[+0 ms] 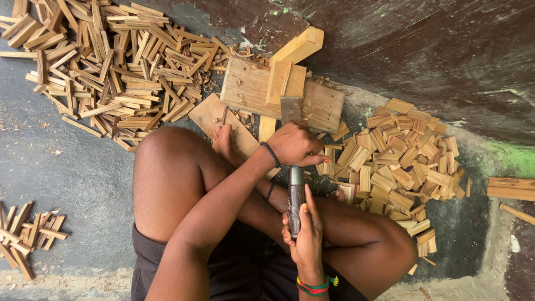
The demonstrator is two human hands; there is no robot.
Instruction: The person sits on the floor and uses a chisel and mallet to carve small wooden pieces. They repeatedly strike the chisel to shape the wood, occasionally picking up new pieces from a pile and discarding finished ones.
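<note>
- Mallet – a dark cylindrical metal-and-wood mallet (296,199) stands upright between the knees, the right hand (305,237) clamped round its handle.
- Left hand (295,144), fingers closed, pinches a small wooden piece at the pale wooden block jig (281,92), just below a flat grey metal blade (291,108).
- Risk – the left fingers sit close under the blade; a slipped strike could catch them or split the piece crookedly.
- Around, on the floor: cut wooden slats (398,159) right, longer wooden strips (111,61) left.

Grey concrete floor (83,167), wood-strip heaps (122,61) (two larger, one small), plank jig (251,89)
</note>
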